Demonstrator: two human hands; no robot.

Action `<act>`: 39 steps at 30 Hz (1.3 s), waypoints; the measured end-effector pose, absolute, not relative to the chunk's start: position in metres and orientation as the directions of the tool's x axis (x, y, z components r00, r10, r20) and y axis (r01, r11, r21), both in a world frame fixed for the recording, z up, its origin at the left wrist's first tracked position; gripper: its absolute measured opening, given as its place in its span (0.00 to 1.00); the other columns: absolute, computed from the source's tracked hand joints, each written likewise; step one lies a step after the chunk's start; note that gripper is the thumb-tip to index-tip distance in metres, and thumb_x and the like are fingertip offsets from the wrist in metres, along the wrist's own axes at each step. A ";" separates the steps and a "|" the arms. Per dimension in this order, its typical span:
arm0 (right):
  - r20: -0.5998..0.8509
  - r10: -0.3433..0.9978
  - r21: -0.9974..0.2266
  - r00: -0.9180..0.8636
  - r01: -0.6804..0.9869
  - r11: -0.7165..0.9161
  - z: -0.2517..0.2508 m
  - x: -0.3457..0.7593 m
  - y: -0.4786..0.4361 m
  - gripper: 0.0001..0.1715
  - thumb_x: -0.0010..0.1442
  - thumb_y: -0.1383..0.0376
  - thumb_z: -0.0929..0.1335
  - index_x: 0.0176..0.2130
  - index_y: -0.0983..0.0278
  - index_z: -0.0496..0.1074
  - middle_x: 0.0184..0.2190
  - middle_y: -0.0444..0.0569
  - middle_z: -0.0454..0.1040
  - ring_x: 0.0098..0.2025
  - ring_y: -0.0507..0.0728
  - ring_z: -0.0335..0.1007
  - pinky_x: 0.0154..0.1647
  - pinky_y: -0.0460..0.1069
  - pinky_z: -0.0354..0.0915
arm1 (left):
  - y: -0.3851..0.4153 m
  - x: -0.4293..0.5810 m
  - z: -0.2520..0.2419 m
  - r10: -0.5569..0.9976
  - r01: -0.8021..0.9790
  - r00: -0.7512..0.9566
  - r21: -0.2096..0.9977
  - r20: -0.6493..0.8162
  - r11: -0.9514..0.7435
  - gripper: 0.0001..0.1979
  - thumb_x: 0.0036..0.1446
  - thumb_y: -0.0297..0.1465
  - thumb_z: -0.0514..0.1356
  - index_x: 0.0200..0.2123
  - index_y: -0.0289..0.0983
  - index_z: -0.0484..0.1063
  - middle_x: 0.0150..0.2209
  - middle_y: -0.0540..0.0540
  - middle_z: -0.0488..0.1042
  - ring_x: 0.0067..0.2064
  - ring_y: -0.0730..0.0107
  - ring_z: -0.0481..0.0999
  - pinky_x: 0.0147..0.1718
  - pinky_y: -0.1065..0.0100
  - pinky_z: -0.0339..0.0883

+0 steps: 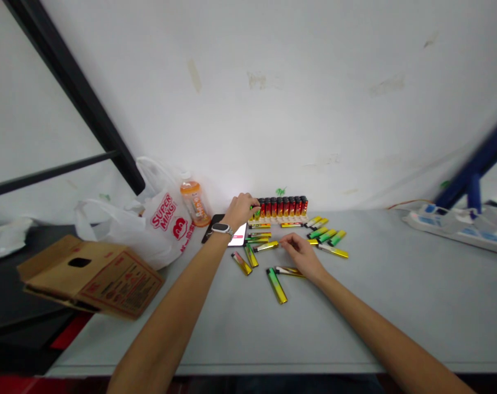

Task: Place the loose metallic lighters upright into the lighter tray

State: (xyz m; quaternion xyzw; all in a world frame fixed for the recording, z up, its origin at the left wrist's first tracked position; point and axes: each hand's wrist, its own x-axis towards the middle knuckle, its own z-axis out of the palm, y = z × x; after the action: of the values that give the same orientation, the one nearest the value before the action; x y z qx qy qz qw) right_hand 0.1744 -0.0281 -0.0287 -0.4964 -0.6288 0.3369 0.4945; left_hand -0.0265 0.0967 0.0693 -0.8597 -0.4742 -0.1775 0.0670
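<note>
A row of red lighters with black tops stands in a tray against the white wall. My left hand, with a watch on its wrist, is closed on a green lighter at the row's left end. My right hand rests on the grey table, fingers loosely curled and reaching toward a yellow lighter. Several loose yellow and green lighters lie scattered round both hands; one larger green-yellow lighter lies nearest me.
A phone lies under my left wrist. An orange drink bottle and a white plastic bag stand at the left. A cardboard box overhangs the table's left edge. A power strip lies at the right.
</note>
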 end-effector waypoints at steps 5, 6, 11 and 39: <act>0.283 0.958 -0.914 -0.032 0.292 0.280 -0.030 0.175 -0.029 0.15 0.62 0.55 0.64 0.37 0.63 0.72 0.30 0.45 0.72 0.34 0.56 0.65 0.36 0.50 0.60 | 0.098 -0.027 0.047 0.777 0.849 0.410 0.111 0.478 -0.517 0.11 0.63 0.34 0.58 0.43 0.39 0.80 0.43 0.42 0.77 0.47 0.57 0.70 0.47 0.59 0.63; 0.281 0.959 -0.915 -0.035 0.293 0.279 -0.030 0.175 -0.029 0.14 0.62 0.55 0.64 0.37 0.63 0.72 0.30 0.45 0.72 0.33 0.55 0.65 0.36 0.50 0.60 | 0.098 -0.027 0.044 0.771 0.848 0.401 0.118 0.494 -0.517 0.11 0.63 0.33 0.58 0.43 0.39 0.80 0.42 0.42 0.78 0.47 0.57 0.70 0.47 0.59 0.63; 0.282 0.958 -0.905 -0.047 0.319 0.282 -0.031 0.174 -0.029 0.14 0.63 0.56 0.63 0.38 0.63 0.71 0.31 0.46 0.72 0.33 0.56 0.65 0.35 0.51 0.60 | 0.089 -0.022 0.036 0.754 0.853 0.369 0.124 0.543 -0.507 0.11 0.63 0.29 0.56 0.41 0.40 0.80 0.43 0.44 0.78 0.48 0.58 0.69 0.48 0.58 0.63; 0.357 0.919 -0.301 -0.166 0.911 0.281 -0.005 0.178 -0.033 0.16 0.54 0.51 0.73 0.31 0.62 0.77 0.36 0.53 0.69 0.45 0.64 0.60 0.46 0.56 0.51 | 0.000 0.010 -0.010 0.775 0.621 0.281 0.508 0.566 -0.596 0.10 0.60 0.22 0.55 0.38 0.38 0.75 0.39 0.46 0.76 0.47 0.63 0.74 0.50 0.60 0.68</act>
State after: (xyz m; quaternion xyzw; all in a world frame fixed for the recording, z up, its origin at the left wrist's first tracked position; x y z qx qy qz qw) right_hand 0.1785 -0.0329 -0.0052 -0.5995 -0.7634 0.0085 0.2404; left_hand 0.0102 0.0003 -0.0100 -0.7947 -0.4392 -0.4084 -0.0940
